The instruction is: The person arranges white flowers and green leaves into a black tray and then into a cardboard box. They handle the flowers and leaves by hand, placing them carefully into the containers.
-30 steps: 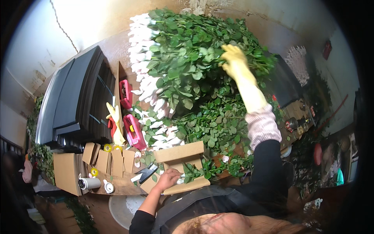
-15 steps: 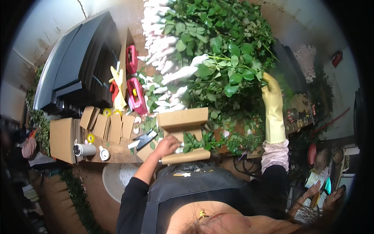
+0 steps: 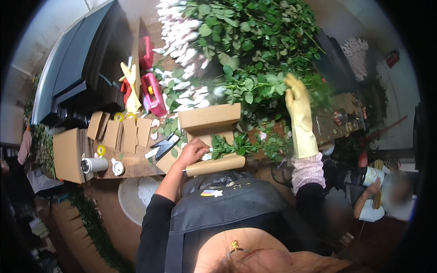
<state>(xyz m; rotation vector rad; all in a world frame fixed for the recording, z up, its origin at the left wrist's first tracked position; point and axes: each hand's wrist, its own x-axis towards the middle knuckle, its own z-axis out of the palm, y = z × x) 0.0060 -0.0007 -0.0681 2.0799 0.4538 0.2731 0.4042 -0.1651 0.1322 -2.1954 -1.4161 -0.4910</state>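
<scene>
Yellow-gloved right hand gripped a green leafy stem.
Bare left hand lay at white-wrapped buds in a brown corrugated-cardboard box, likely steadying them; its grip was unclear.

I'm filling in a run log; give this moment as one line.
left hand: bare, at corrugated cardboard | right hand: yellow-gloved, holding leafy stem | beyond: piled foliage

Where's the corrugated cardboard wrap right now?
The corrugated cardboard wrap is just left of centre in the head view, beyond the dark apron, with the left hand at its left end and leafy stems lying in it.
</scene>
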